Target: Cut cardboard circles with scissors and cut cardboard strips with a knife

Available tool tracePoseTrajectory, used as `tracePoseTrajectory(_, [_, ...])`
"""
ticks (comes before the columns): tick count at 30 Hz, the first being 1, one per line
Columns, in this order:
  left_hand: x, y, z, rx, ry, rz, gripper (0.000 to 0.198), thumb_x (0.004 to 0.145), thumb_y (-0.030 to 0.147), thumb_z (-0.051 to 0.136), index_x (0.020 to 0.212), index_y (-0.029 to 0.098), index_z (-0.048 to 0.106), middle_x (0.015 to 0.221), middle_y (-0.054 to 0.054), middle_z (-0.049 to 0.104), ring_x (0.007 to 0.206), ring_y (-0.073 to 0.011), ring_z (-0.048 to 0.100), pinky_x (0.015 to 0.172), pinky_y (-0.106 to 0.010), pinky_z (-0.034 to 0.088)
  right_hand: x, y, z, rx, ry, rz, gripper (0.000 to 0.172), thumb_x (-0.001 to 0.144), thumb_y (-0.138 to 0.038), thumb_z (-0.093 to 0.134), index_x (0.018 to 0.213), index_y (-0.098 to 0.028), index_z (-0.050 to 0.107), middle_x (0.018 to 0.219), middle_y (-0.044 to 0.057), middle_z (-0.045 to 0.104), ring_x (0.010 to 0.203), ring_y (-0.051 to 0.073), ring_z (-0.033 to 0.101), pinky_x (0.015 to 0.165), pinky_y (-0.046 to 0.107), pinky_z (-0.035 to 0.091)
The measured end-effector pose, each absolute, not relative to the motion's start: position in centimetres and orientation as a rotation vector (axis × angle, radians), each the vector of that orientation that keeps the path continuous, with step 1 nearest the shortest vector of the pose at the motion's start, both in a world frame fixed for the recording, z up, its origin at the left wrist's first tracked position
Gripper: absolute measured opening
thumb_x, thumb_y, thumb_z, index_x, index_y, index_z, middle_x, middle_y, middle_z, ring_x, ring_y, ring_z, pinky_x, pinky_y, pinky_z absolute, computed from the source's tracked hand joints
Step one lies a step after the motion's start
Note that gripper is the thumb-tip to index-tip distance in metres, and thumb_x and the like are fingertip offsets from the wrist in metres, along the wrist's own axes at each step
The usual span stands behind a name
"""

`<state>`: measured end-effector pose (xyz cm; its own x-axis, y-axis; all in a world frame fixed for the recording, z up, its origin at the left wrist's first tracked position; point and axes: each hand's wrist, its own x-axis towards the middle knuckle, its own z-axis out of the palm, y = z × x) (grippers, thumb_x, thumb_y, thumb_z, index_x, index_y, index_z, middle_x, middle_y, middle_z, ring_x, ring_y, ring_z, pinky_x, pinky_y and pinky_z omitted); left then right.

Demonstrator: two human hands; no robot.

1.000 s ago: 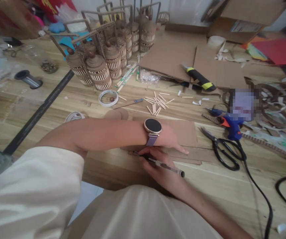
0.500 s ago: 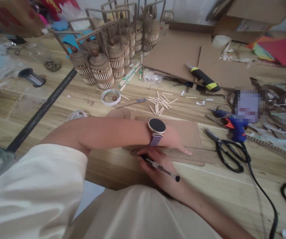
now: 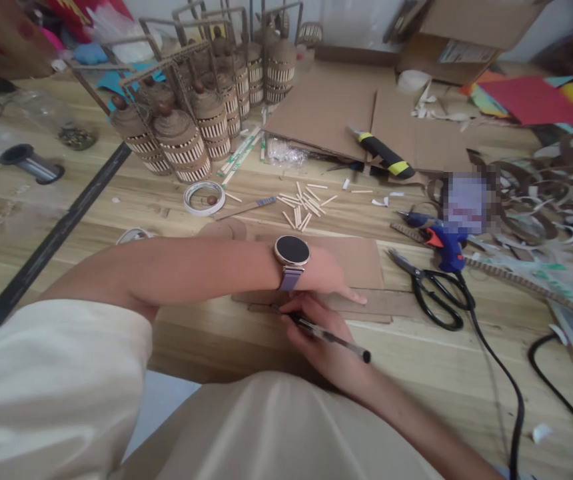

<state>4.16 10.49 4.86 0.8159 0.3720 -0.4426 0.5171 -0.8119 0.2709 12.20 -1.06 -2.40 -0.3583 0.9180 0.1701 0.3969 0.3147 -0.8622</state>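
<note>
My right hand (image 3: 327,347) grips a black-and-clear pen (image 3: 336,339), its tip at the edge of a brown cardboard strip (image 3: 391,301). Stretched across the front of it, my left hand (image 3: 329,272) lies flat on the strip and a larger cardboard piece (image 3: 364,257), with a finger extended to the right. A watch (image 3: 292,251) on the left wrist covers part of the cardboard. Just right of the cardboard rest black-handled scissors (image 3: 429,290). Short wooden sticks (image 3: 306,203) are scattered beyond my left hand.
Several small bamboo lanterns (image 3: 181,143) stand at the back left. A tape roll (image 3: 204,199) and a wire spool (image 3: 31,165) lie on the left. Further right are a blue glue gun (image 3: 446,247) with its cord, and a yellow-black utility knife (image 3: 385,155) on cardboard sheets (image 3: 326,100).
The whole scene has shifted left in view as the camera turned right. My right hand still holds the pen, which has tilted slightly. My left hand stays on the cardboard.
</note>
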Motion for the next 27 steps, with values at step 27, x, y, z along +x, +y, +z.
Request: tracePoseTrajectory(27, [4.4, 10.5, 4.9, 2.604, 0.583, -0.678, 0.048, 0.098, 0.017, 0.054, 0.139, 0.042, 0.059, 0.082, -0.002, 0.079, 0.073, -0.0215, 0.07, 0.078, -0.032, 0.049, 11.5, -0.8, -2.7, -1.105, -1.926, 1.032, 0.014, 0.088, -0.015, 0.057, 0.093, -0.022, 0.068, 0.091, 0.004, 0.075, 0.083, 0.018, 0.071, 0.077, 0.031, 0.057])
